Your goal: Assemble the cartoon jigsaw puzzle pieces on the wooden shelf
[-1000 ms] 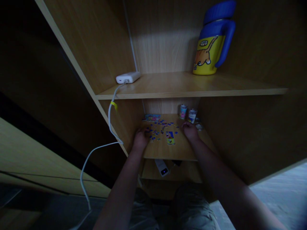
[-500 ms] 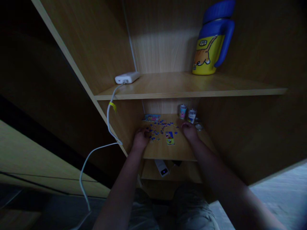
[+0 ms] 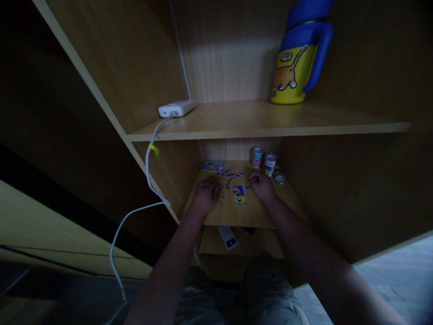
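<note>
Small blue jigsaw pieces (image 3: 230, 177) lie scattered on a low wooden shelf (image 3: 237, 212). My left hand (image 3: 205, 196) rests palm down on the pieces at the left, fingers curled over them. My right hand (image 3: 263, 186) sits at the right of the scatter, fingers bent down onto the shelf near a loose piece. Between the hands lies a small assembled patch (image 3: 239, 195) in blue and yellow. A picture card (image 3: 214, 166) lies at the back left. Whether either hand pinches a piece is too dark to tell.
Two small printed tubs (image 3: 264, 160) and their round lids (image 3: 280, 178) stand at the back right. The upper shelf carries a white charger (image 3: 176, 108) with a hanging cable (image 3: 149, 167) and a blue and yellow jug (image 3: 301, 54). A phone (image 3: 228, 237) lies below.
My left hand has slid right over the scattered pieces. My right hand has shifted slightly left towards the middle. The view has tilted a little.
</note>
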The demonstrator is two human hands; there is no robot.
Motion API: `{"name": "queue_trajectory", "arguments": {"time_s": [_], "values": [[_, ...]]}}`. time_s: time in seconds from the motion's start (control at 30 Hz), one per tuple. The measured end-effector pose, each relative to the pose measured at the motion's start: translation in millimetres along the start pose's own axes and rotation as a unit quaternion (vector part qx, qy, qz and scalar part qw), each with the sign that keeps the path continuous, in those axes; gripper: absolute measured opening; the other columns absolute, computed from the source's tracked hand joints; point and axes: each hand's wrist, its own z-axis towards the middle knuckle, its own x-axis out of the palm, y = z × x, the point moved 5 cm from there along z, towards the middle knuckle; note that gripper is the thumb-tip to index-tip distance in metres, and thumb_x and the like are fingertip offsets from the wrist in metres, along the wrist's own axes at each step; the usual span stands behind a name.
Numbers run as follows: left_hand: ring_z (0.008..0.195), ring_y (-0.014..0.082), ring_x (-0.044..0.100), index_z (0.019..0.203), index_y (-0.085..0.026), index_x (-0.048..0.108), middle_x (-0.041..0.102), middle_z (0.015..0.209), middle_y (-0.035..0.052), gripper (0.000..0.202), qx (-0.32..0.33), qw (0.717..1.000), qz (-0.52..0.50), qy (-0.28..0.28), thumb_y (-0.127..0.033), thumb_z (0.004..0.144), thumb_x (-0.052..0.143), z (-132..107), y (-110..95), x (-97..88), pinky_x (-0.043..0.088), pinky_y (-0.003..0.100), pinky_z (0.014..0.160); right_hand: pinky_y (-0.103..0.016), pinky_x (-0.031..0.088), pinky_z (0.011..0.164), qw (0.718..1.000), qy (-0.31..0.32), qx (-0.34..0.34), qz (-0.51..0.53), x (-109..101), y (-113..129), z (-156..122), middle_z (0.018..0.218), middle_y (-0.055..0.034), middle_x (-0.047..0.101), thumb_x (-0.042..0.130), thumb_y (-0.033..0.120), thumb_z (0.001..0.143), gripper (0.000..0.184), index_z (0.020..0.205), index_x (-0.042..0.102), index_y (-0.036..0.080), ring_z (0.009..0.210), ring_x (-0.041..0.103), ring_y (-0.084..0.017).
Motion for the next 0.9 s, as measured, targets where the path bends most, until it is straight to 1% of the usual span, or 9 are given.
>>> {"name": "queue_trajectory", "arguments": {"time_s": [0.1,0.2,0.3,0.37,0.47,0.6,0.73,0.83,0.9], "values": [[0.151,0.0313,0.06,0.141,-0.023,0.076,0.072,0.155,0.0125,0.042,0.012,1.0,-0.01,0.024,-0.045,0.114,0.053,0,-1,5.5,0.041,0.05,0.133,-0.043,0.055,0.105,0.996,0.019,-0.048,-0.078,5,8,-1,0.104,-0.0105,0.079,0.055,0.022,0.092,0.021,0.094,0.076,0.024,0.107,0.071,-0.028],[0.168,0.0327,0.042,0.162,-0.023,0.062,0.055,0.175,0.0137,0.059,-0.017,0.998,-0.011,0.066,-0.055,0.114,0.051,3,7,14.7,0.03,0.053,0.14,-0.052,0.047,0.121,0.982,0.026,-0.058,-0.177,9,15,-5,0.132,-0.0172,0.077,0.059,0.025,0.097,0.03,0.117,0.081,0.02,0.131,0.065,-0.035],[0.175,0.0368,0.03,0.171,-0.025,0.053,0.042,0.184,0.0148,0.072,-0.055,0.992,-0.01,0.115,-0.065,0.112,0.049,5,13,22.8,0.019,0.063,0.142,-0.061,0.032,0.133,0.964,0.077,-0.089,-0.238,20,22,-10,0.166,-0.0178,0.062,0.06,0.03,0.101,0.046,0.144,0.075,0.02,0.158,0.047,-0.04],[0.176,0.038,0.026,0.173,-0.026,0.049,0.036,0.186,0.0146,0.075,-0.067,0.989,-0.007,0.132,-0.069,0.111,0.046,7,13,24.9,0.013,0.067,0.142,-0.063,0.026,0.136,0.956,0.118,-0.098,-0.249,28,23,-12,0.177,-0.0147,0.052,0.056,0.03,0.105,0.053,0.155,0.069,0.021,0.167,0.038,-0.039],[0.178,0.0381,0.02,0.175,-0.026,0.046,0.031,0.188,0.0147,0.078,-0.081,0.986,0.003,0.145,-0.07,0.111,0.043,9,12,25.7,0.008,0.07,0.142,-0.065,0.025,0.137,0.95,0.161,-0.078,-0.256,35,19,-9,0.182,-0.0114,0.046,0.051,0.031,0.109,0.057,0.164,0.063,0.024,0.171,0.033,-0.037],[0.178,0.0397,0.018,0.176,-0.022,0.043,0.026,0.189,0.0177,0.083,-0.108,0.982,0.012,0.154,-0.073,0.11,0.039,16,15,26.0,0.008,0.073,0.141,-0.067,0.023,0.138,0.944,0.193,-0.062,-0.261,41,10,2,0.182,-0.0103,0.046,0.049,0.033,0.112,0.057,0.167,0.06,0.025,0.173,0.032,-0.036],[0.178,0.0383,0.02,0.176,-0.024,0.043,0.028,0.189,0.0169,0.086,-0.121,0.984,0.0,0.128,-0.077,0.108,0.039,26,25,27.0,0.015,0.066,0.142,-0.066,0.027,0.137,0.954,0.156,-0.069,-0.248,42,1,18,0.179,-0.0127,0.051,0.044,0.033,0.115,0.055,0.167,0.06,0.024,0.169,0.04,-0.036],[0.177,0.0363,0.024,0.176,-0.026,0.043,0.031,0.188,0.0161,0.087,-0.124,0.985,-0.01,0.123,-0.079,0.107,0.042,33,34,31.0,0.018,0.061,0.142,-0.063,0.032,0.136,0.959,0.123,-0.067,-0.249,42,-7,28,0.174,-0.0153,0.056,0.048,0.032,0.112,0.056,0.166,0.06,0.02,0.164,0.046,-0.036],[0.177,0.0352,0.025,0.176,-0.025,0.043,0.031,0.187,0.0165,0.087,-0.117,0.984,-0.01,0.136,-0.078,0.107,0.043,37,38,34.3,0.017,0.059,0.143,-0.06,0.035,0.136,0.957,0.121,-0.068,-0.254,44,-11,34,0.173,-0.0156,0.058,0.051,0.03,0.11,0.057,0.165,0.061,0.019,0.163,0.048,-0.036]]}}
